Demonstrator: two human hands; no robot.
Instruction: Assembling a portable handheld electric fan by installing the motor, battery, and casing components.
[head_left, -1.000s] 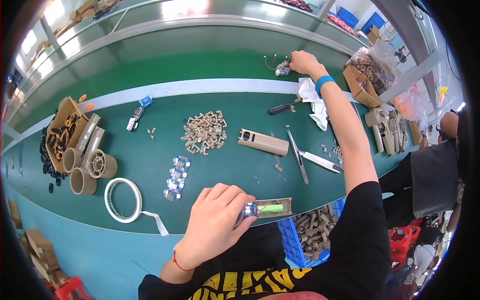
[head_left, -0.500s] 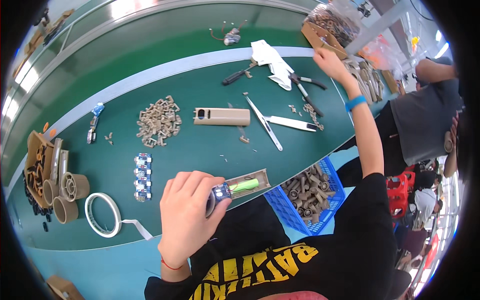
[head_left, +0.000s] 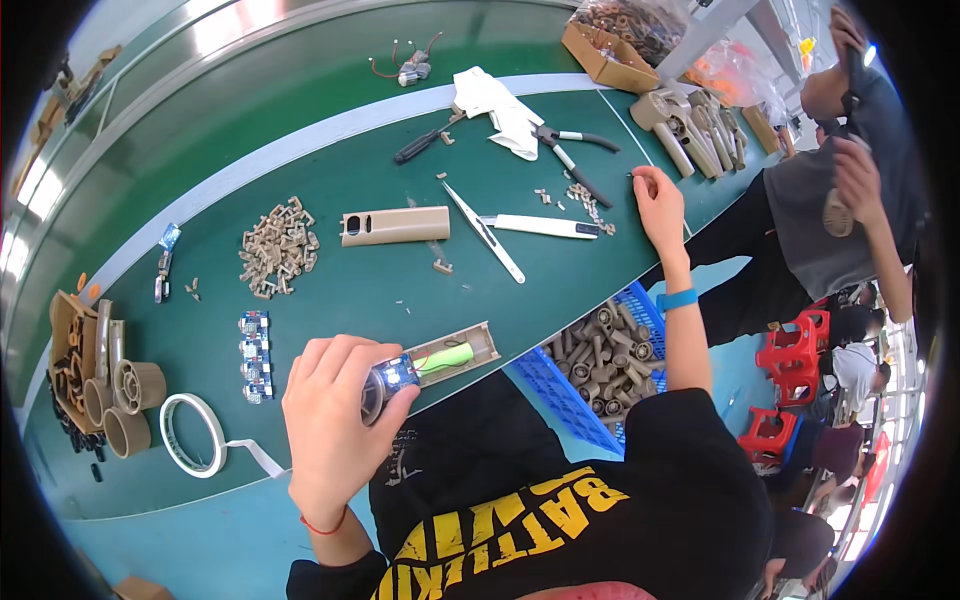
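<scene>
My left hand point(head_left: 338, 405) is wrapped round one end of an open beige half-shell housing point(head_left: 489, 338) at the table's front edge. By its thumb sits a small blue circuit board point(head_left: 398, 373), and a green battery point(head_left: 446, 356) with thin wires lies inside the shell. Off to the right, my right hand point(head_left: 660, 208) is raised, its thumb and index finger pinched on a tiny dark piece too small to name. Another beige housing cover point(head_left: 396, 226) lies mid-table, beside tweezers point(head_left: 484, 233) and a white-handled tool point(head_left: 545, 226).
Pliers point(head_left: 575, 165), a screwdriver point(head_left: 425, 145) and a white cloth point(head_left: 497, 112) lie farther back. Small beige parts point(head_left: 278, 247), circuit boards point(head_left: 256, 357) and a tape roll point(head_left: 193, 436) are on the left. A blue crate point(head_left: 570, 398) stands below the edge; a co-worker point(head_left: 830, 200) is at right.
My right hand has come back from beside the cardboard box at the far right, now with pinched fingers. My left hand keeps its grip on the housing. The whole view has shifted slightly.
</scene>
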